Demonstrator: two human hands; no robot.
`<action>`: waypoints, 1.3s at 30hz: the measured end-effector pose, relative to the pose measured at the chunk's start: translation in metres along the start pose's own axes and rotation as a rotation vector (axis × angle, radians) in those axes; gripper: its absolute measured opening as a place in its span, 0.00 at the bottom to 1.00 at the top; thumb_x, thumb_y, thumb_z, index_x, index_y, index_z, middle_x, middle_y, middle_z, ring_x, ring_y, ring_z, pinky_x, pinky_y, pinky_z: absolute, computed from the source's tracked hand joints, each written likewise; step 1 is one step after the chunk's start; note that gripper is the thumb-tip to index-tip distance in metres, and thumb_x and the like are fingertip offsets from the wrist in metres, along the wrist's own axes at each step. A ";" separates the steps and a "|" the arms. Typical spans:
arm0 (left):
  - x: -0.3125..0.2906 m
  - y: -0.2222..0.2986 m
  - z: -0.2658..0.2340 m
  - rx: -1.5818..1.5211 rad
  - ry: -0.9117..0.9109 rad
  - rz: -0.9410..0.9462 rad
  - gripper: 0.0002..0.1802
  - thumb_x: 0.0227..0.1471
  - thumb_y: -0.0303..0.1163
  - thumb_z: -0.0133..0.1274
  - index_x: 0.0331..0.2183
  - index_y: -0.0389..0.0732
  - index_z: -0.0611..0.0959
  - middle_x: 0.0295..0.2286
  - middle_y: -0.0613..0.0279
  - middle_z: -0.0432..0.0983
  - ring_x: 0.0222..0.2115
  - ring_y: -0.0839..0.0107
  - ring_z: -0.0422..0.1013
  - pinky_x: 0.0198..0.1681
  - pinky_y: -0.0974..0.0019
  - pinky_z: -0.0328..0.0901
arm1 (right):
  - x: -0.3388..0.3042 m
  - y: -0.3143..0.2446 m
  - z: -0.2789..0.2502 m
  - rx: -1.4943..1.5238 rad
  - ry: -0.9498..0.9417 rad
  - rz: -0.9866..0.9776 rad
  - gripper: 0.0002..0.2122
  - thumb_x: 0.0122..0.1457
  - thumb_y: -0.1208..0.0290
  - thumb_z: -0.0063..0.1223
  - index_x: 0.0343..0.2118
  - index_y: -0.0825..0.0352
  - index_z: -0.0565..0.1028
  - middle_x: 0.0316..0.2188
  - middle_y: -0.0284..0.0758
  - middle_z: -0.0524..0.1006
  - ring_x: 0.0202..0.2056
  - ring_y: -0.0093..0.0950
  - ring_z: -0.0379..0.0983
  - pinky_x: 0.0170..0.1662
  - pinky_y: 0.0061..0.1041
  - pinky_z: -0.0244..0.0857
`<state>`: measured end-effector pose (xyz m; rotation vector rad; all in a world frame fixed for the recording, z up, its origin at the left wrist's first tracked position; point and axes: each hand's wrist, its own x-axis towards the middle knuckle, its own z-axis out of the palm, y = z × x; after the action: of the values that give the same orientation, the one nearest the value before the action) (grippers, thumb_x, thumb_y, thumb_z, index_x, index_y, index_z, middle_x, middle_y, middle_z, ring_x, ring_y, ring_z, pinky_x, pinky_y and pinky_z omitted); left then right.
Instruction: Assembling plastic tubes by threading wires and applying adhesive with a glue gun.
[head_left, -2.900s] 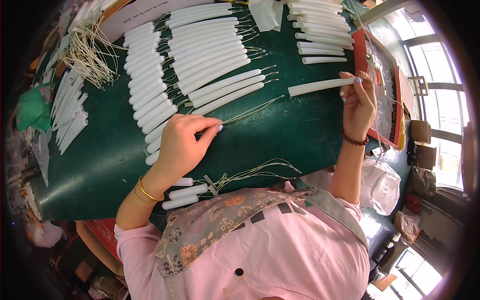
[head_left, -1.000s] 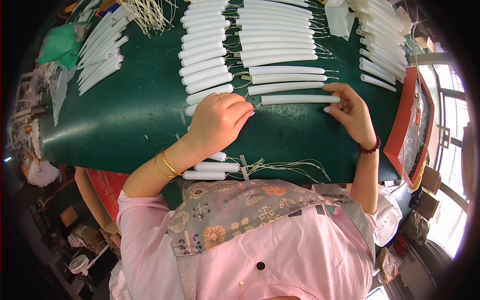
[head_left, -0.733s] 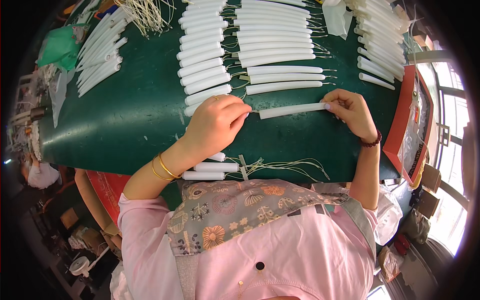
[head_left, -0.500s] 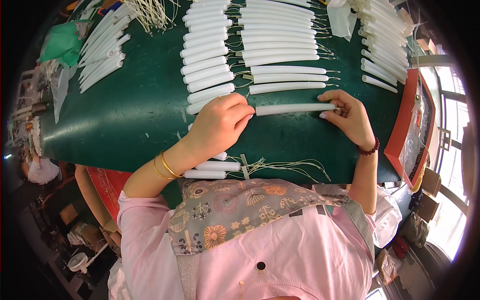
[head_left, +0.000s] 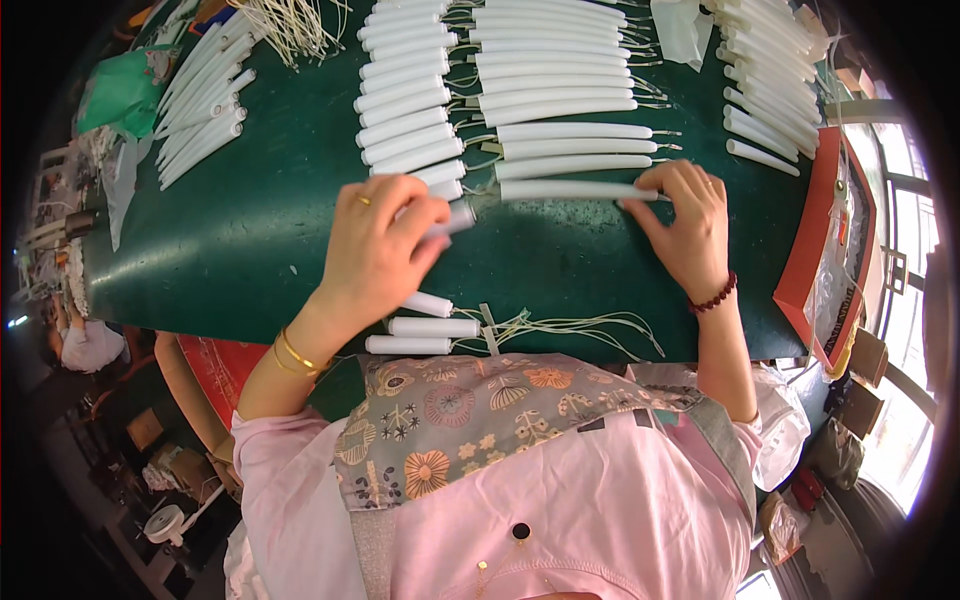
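My right hand pinches the narrow right end of a long, tapered white tube, which lies level at the near end of a column of similar tubes. To the left, my left hand is closed round a shorter, thicker white tube, blurred by motion, its left part hidden by the fingers. Beyond that hand runs a column of short white tubes, with thin wires reaching across to the long ones. Fine wire leads stick out of the long tubes' right ends.
Several short tubes and loose pale wires lie at the green table's near edge. More tubes are piled at far left and far right. A red box stands at the right edge, a green bag at the left.
My left hand has left the long tube's left end, moved left and taken hold of a short tube. My right hand has brought the long tube farther up, closer to the column.
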<state>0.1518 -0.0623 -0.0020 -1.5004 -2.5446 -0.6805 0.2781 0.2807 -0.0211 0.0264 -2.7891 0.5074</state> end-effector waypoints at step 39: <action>-0.022 0.024 -0.016 -0.331 -0.071 -0.135 0.16 0.56 0.29 0.66 0.47 0.40 0.85 0.38 0.55 0.85 0.33 0.54 0.81 0.36 0.57 0.74 | -0.010 -0.037 -0.026 1.114 -0.680 0.571 0.16 0.66 0.74 0.62 0.55 0.71 0.76 0.26 0.30 0.80 0.26 0.17 0.76 0.31 0.17 0.70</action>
<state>0.1816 -0.0766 0.0131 -1.4713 -2.7089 -1.1355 0.2979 0.2544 0.0122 -0.4271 -2.5953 2.4929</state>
